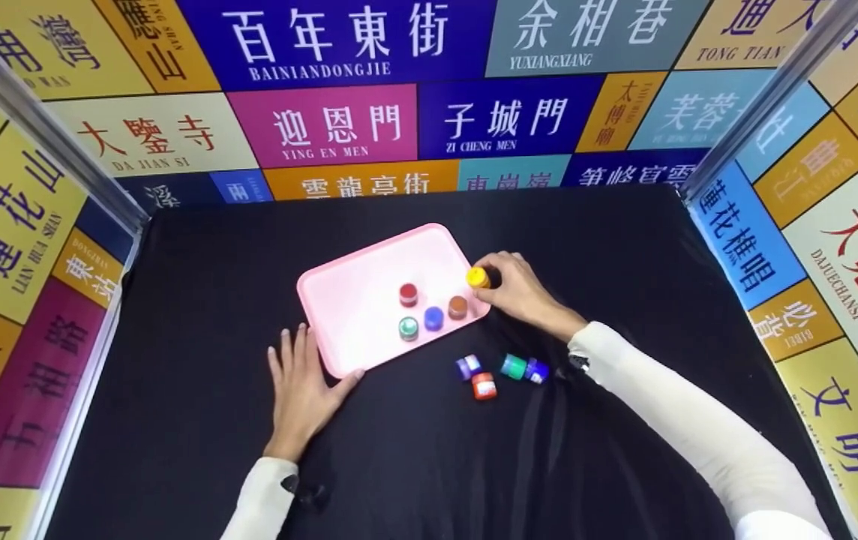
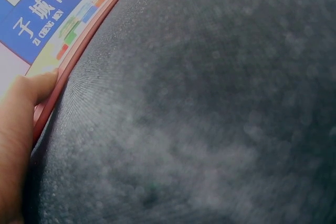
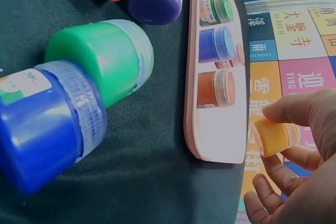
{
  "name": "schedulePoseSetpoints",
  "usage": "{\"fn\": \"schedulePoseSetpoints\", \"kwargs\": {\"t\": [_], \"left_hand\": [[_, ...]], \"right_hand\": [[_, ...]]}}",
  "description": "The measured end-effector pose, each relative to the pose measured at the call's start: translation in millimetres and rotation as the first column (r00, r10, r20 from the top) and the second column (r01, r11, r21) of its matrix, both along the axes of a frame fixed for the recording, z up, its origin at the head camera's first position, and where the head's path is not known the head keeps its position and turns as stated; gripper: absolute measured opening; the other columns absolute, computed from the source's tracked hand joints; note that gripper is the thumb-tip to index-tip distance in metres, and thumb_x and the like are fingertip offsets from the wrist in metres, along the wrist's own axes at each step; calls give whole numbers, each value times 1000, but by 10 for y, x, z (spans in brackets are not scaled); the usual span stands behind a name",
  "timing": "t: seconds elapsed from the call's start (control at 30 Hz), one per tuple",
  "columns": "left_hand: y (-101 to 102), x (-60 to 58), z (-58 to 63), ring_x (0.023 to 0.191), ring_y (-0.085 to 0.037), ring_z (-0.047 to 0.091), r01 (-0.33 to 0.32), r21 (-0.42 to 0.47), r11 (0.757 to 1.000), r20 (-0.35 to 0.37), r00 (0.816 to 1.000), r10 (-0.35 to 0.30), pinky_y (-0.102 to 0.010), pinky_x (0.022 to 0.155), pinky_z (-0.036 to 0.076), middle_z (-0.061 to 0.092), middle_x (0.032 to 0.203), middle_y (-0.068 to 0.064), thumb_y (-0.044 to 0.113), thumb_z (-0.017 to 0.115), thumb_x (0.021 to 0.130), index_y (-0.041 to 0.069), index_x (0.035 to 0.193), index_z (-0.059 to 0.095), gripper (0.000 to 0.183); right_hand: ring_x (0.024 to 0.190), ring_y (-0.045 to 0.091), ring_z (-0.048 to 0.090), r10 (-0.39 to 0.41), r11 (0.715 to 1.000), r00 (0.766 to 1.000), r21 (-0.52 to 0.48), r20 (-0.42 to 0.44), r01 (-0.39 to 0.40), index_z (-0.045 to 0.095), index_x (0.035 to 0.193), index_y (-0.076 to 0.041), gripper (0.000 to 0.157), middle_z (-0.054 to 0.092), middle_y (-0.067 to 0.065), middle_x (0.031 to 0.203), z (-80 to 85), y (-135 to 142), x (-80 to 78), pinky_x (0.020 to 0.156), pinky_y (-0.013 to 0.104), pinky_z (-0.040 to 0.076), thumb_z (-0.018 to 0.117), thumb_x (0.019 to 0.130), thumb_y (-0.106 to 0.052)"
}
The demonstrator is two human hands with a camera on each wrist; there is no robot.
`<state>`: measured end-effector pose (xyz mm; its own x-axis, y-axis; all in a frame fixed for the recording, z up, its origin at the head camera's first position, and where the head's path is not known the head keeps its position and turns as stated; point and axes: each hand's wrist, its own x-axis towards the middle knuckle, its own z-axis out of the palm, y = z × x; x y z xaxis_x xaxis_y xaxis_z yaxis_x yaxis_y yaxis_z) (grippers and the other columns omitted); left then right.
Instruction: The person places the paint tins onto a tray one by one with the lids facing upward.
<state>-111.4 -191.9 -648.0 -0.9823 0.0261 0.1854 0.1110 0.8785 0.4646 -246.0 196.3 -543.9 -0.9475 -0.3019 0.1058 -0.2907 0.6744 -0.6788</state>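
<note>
My right hand (image 1: 523, 289) pinches a small yellow paint jar (image 1: 478, 278) between thumb and fingers, over the right end of a pink tray (image 1: 354, 292). In the right wrist view the yellow jar (image 3: 273, 137) is tilted, its clear ridged lid toward the palm. Grouped on the tray stand a red jar (image 1: 408, 295), a green jar (image 1: 408, 328), a blue jar (image 1: 433, 319) and a brown jar (image 1: 457, 307). At the tray's near left corner lies my left hand (image 1: 301, 390), fingers straight and spread, its thumb (image 2: 42, 85) against the rim.
Outside the tray's near edge lie a purple jar (image 1: 468, 367), an orange-red jar (image 1: 484, 386), a green jar (image 1: 514, 366) and a blue jar (image 1: 537, 370) on black cloth (image 1: 414, 465). Panels with printed signs (image 1: 324, 124) enclose the table at the back and sides.
</note>
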Motion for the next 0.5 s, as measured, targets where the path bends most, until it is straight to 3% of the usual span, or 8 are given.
{"fn": "schedulePoseSetpoints", "kwargs": {"t": [0.2, 0.5], "left_hand": [[-5, 6, 4, 168, -50, 10, -8, 1, 1000, -2, 1000, 8, -67, 133, -3, 28, 177, -28, 77, 72, 91, -5, 170, 30, 122], [16, 0, -13, 167, -52, 14, -7, 3, 1000, -32, 999, 7, -69, 133, 1, 31, 176, -29, 74, 76, 89, -6, 168, 34, 120]], "right_hand": [[117, 48, 60, 6, 1000, 1000, -23, 7, -6, 79, 120, 0, 37, 73, 19, 116, -68, -81, -38, 104, 53, 44, 90, 86, -9], [116, 41, 59, -20, 999, 1000, -43, 0, 20, 79, 120, 0, 36, 74, 18, 114, -173, -204, -94, 104, 51, 44, 89, 87, -10]]}}
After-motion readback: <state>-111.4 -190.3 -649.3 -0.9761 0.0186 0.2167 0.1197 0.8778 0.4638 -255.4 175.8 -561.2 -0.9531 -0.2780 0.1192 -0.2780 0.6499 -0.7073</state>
